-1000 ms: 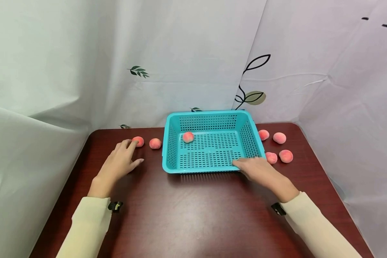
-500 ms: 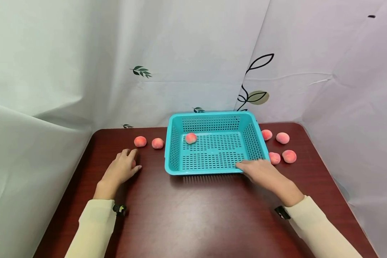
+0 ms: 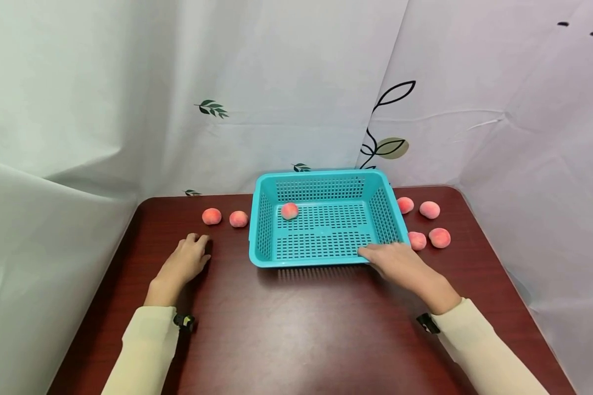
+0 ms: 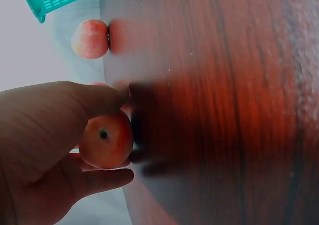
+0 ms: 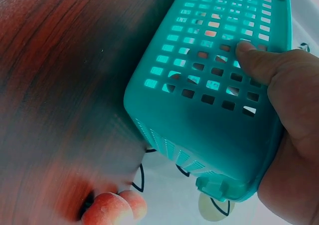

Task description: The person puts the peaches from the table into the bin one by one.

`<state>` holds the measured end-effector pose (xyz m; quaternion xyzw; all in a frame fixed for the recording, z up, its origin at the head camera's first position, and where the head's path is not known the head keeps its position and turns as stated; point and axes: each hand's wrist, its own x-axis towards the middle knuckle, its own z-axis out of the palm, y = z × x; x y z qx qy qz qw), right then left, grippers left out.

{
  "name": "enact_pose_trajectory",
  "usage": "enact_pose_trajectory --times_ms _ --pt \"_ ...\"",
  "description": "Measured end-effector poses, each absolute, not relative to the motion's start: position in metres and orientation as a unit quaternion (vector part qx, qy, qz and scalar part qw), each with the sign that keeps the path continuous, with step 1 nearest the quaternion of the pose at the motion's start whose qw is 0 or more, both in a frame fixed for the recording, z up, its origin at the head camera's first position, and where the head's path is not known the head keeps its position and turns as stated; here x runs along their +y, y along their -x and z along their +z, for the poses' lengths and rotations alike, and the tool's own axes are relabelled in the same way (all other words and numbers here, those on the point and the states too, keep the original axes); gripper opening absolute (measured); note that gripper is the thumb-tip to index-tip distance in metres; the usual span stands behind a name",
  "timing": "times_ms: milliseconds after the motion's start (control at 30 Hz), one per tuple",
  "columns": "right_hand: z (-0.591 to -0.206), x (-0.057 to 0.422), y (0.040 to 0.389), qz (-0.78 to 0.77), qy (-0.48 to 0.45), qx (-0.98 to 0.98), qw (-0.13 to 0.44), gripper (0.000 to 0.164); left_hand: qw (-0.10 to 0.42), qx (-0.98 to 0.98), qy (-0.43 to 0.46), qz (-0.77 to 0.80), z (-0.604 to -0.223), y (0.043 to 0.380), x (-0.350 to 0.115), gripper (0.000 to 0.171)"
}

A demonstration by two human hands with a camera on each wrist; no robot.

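Note:
My left hand (image 3: 184, 262) is low over the table's left side. In the left wrist view, its thumb and fingers curl round a red-orange peach (image 4: 103, 144), stem end showing, close to the tabletop; in the head view the hand hides this fruit. Two more peaches (image 3: 211, 216) lie just beyond the hand. My right hand (image 3: 396, 264) grips the front right rim of a turquoise plastic basket (image 3: 311, 263), its thumb (image 5: 259, 63) pressed on the perforated outer wall. One peach (image 3: 289, 211) rests inside, toward the back left.
Several peaches (image 3: 440, 238) lie on the table to the right of the basket. The dark red wooden table (image 3: 296, 329) has rounded far corners. Pale curtains (image 3: 277, 82) with leaf prints hang behind it and at both sides.
My left hand has drawn back toward me from beside the far left peach, and its fingers have closed round a nearer one. The right hand keeps its grip on the basket.

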<state>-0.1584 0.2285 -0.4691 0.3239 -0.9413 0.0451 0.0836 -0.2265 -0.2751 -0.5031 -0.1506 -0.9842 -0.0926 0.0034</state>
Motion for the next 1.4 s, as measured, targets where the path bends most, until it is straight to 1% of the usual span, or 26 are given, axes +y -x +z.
enact_pose_trajectory --times_ms 133,400,500,667,833,1200,1333,1400 --pt "-0.469 0.229 0.159 0.045 -0.325 -0.941 0.084 0.026 0.012 -0.985 0.151 -0.085 -0.504 0.227 -0.274 0.035" --pt "-0.469 0.228 0.159 0.042 -0.327 -0.940 0.086 0.027 0.077 -0.975 0.187 -0.097 -0.495 0.224 -0.273 0.022" --pt "-0.470 0.228 0.159 0.042 -0.326 -0.940 0.088 0.027 0.097 -0.969 0.199 -0.105 -0.487 0.222 -0.270 0.022" --pt "-0.470 0.227 0.159 0.041 -0.325 -0.941 0.087 0.025 0.126 -0.962 0.214 -0.111 -0.470 0.219 -0.262 0.028" --pt "-0.467 0.226 0.159 0.041 -0.326 -0.941 0.079 0.019 0.160 -0.952 0.242 -0.101 -0.451 0.217 -0.248 0.030" --pt "-0.463 0.223 0.160 0.049 -0.314 -0.947 0.052 0.012 0.170 -0.940 0.282 -0.085 -0.408 0.226 -0.216 0.028" --pt "-0.463 0.221 0.159 0.054 -0.318 -0.945 0.048 0.012 0.167 -0.937 0.297 -0.079 -0.397 0.231 -0.204 0.034" --pt "-0.463 0.220 0.158 0.058 -0.320 -0.944 0.049 0.013 0.166 -0.934 0.307 -0.077 -0.392 0.233 -0.197 0.033"
